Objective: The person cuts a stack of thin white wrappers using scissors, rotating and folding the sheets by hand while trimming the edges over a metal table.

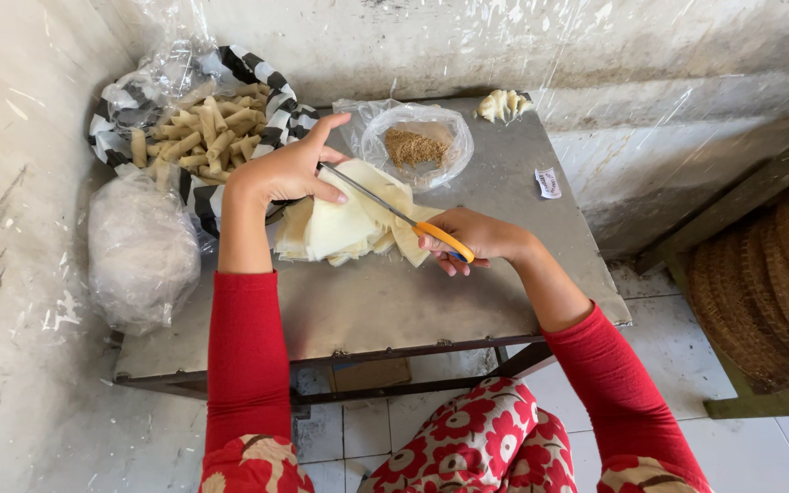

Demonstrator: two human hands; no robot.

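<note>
**Scissors laid slantwise over the wrapper stack**

Your right hand (473, 239) is closed around the orange handles of the scissors (393, 212), fingers curled through the loops, just right of the frame's centre. Your left hand (290, 172) lies flat and spread on the upper left part of the stack of pale wrapper sheets (351, 224), fingers stretched, thumb raised toward the top of the frame, pressing the sheets down.

The scissors' long axis runs on a slant: handles low and to the right, at your right hand, blades pointing up and left toward your left hand. The blade tips reach just beside your left fingers; whether the blades are parted or together is too fine to tell. The blades lie over the stack's top sheet.

The stack sits in the middle of the grey metal table (385, 306), its sheets fanned toward the right.

In the upper left of the frame a black-and-white checked basket (257, 68) holds rolled pastry sticks (207, 132). Below it, at the left edge of the table, rests a full clear plastic bag (142, 251). Behind the stack, an open plastic bag of brown crumbs (413, 146) stands near a small heap of pale pieces (502, 105) at the table's far edge. A small paper scrap (548, 183) lies to the right.
</note>
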